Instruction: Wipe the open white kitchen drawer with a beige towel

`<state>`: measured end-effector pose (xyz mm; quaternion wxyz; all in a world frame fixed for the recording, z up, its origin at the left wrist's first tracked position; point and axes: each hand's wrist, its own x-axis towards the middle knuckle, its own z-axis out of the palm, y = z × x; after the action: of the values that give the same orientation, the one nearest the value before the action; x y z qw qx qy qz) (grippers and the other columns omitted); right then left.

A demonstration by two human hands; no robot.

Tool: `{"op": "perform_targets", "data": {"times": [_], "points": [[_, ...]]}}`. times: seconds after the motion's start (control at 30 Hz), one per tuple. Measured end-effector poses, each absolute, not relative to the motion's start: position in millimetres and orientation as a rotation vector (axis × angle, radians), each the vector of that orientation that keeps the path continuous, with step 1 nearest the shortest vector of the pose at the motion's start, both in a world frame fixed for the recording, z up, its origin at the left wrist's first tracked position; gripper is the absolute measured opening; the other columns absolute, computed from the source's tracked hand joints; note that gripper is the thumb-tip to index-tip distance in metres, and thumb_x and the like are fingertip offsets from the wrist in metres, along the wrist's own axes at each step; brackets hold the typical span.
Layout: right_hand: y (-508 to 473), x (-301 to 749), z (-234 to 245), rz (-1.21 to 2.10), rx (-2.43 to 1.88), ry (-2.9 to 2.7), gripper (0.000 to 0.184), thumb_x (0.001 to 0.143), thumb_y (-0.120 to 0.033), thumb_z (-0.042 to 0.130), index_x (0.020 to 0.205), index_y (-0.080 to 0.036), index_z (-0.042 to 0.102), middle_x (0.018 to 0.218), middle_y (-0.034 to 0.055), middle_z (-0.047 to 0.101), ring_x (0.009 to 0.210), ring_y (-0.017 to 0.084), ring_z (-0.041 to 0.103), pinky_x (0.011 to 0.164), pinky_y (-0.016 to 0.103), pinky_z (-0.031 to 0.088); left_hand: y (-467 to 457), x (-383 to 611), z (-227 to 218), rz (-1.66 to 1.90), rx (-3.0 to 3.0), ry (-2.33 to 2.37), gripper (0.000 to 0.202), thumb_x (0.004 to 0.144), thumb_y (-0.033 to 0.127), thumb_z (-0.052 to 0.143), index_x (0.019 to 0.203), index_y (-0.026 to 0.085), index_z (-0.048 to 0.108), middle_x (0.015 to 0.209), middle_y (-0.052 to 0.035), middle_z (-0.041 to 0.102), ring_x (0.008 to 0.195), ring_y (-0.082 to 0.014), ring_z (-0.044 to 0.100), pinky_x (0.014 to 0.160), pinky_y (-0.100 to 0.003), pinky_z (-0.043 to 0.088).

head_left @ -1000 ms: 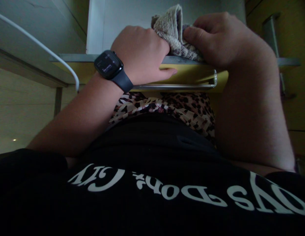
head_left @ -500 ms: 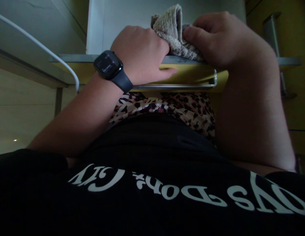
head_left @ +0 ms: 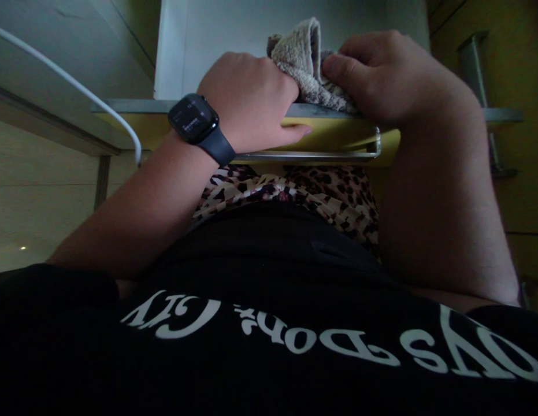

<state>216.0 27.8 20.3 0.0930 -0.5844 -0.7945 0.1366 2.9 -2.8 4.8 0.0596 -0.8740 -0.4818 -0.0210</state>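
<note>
A beige terry cloth (head_left: 304, 63) is bunched on the grey counter edge (head_left: 130, 106). My left hand (head_left: 251, 101), with a dark smartwatch (head_left: 193, 119) on the wrist, is closed on the cloth's left side, its thumb lying under the counter lip. My right hand (head_left: 383, 75) is closed on the cloth's right side, thumb and fingers pinching it. Both hands rest on the counter edge above a yellow drawer front with a metal bar handle (head_left: 321, 153).
A white cable (head_left: 73, 86) curves down at the left. A white panel (head_left: 234, 34) rises behind the counter. Wooden cupboard fronts with a metal handle (head_left: 477, 75) stand at the right. My black printed shirt (head_left: 269, 346) fills the lower view.
The view has shifted slightly, so hands and counter sit a little lower in the picture. Both hands keep their hold on the cloth.
</note>
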Motion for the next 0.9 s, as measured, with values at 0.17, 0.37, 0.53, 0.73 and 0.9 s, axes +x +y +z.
{"op": "perform_targets", "data": {"times": [0.17, 0.37, 0.53, 0.73, 0.9], "points": [[28.1, 216.5, 20.5, 0.405, -1.713, -2.364, 0.039, 0.100, -0.054, 0.045, 0.083, -0.020, 0.052, 0.074, 0.0011, 0.043, 0.067, 0.013, 0.034, 0.071, 0.033, 0.025, -2.9, 2.3, 4.4, -0.049, -2.641, -1.470, 0.077, 0.097, 0.073, 0.046, 0.120, 0.007, 0.078, 0.111, -0.0219, 0.076, 0.117, -0.0493, 0.071, 0.094, -0.064, 0.057], [26.8, 215.4, 20.6, 0.437, -1.729, -2.357, 0.042, 0.099, -0.061, 0.043, 0.076, -0.026, 0.045, 0.073, 0.0030, 0.043, 0.067, 0.018, 0.036, 0.072, 0.037, 0.029, -1.9, 1.3, 2.7, -0.041, -2.628, -1.471, 0.076, 0.097, 0.074, 0.044, 0.121, 0.011, 0.078, 0.111, -0.0196, 0.076, 0.117, -0.0448, 0.072, 0.095, -0.058, 0.057], [26.6, 215.0, 21.7, 0.432, -1.742, -2.354, 0.041, 0.098, -0.062, 0.042, 0.077, -0.027, 0.047, 0.072, 0.0030, 0.044, 0.067, 0.019, 0.037, 0.072, 0.038, 0.028, -2.0, 1.5, 2.5, -0.034, -2.616, -1.489, 0.077, 0.096, 0.076, 0.043, 0.121, 0.011, 0.078, 0.113, -0.0180, 0.076, 0.118, -0.0427, 0.072, 0.096, -0.055, 0.057], [27.3, 215.5, 22.3, 0.408, -1.733, -2.360, 0.039, 0.099, -0.055, 0.047, 0.083, -0.021, 0.056, 0.072, 0.0012, 0.046, 0.067, 0.015, 0.038, 0.069, 0.033, 0.027, -3.7, 1.9, 3.9, -0.054, -2.628, -1.494, 0.074, 0.096, 0.073, 0.046, 0.121, 0.010, 0.078, 0.115, -0.0215, 0.076, 0.119, -0.0440, 0.072, 0.097, -0.056, 0.056], [27.6, 216.8, 21.1, 0.409, -1.731, -2.358, 0.042, 0.100, -0.056, 0.047, 0.090, -0.018, 0.062, 0.074, 0.0017, 0.048, 0.067, 0.013, 0.037, 0.069, 0.031, 0.025, -4.1, 2.5, 4.6, -0.050, -2.625, -1.482, 0.074, 0.096, 0.072, 0.046, 0.121, 0.010, 0.078, 0.115, -0.0210, 0.076, 0.119, -0.0441, 0.072, 0.096, -0.056, 0.057]]}}
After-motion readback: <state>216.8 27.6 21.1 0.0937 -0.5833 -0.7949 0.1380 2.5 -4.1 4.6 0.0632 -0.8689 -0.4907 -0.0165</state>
